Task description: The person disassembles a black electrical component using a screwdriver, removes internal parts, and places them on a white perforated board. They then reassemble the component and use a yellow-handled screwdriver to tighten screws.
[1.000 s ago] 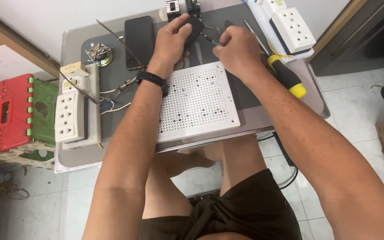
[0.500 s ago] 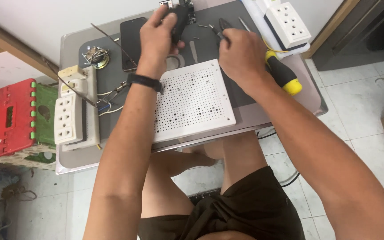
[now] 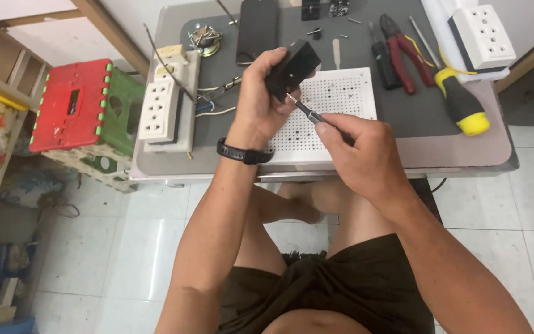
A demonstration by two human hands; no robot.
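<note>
Start at the left edge of the worktop (image 3: 156,167): a white socket strip (image 3: 159,110) lies there w/ loose wires (image 3: 214,105) beside it. Keep your elbow off those.

Your left hand (image 3: 256,102) holds the small black box (image 3: 293,68) up over the white hole board (image 3: 335,108), near the middle of the worktop. The fingers are wrapped snug round the box. Keep them like that, firm but not squeezing, and don't let the box wobble.

Your right hand (image 3: 360,151) pinches a thin tool (image 3: 304,108). Its tip touches the lower side of the box. The fingers are closed tight on the handle. I can't tell what the tip sits in; it's too small to see.

To do this bit well, I think:
- Keep the tool in a straight line w/ the spot it pushes on, so it won't slip out.
- Push gently & move slowly. A slip could poke your left palm.
- Stay over the hole board, so any tiny bit that drops lands there & not on the floor.
- Tilt the box a little toward your eyes to see the tip.

Further right lie red pliers (image 3: 403,52), then a yellow & black screwdriver (image 3: 458,102), then another white socket block (image 3: 482,36) at the far right corner. All are well apart from your hands.
</note>
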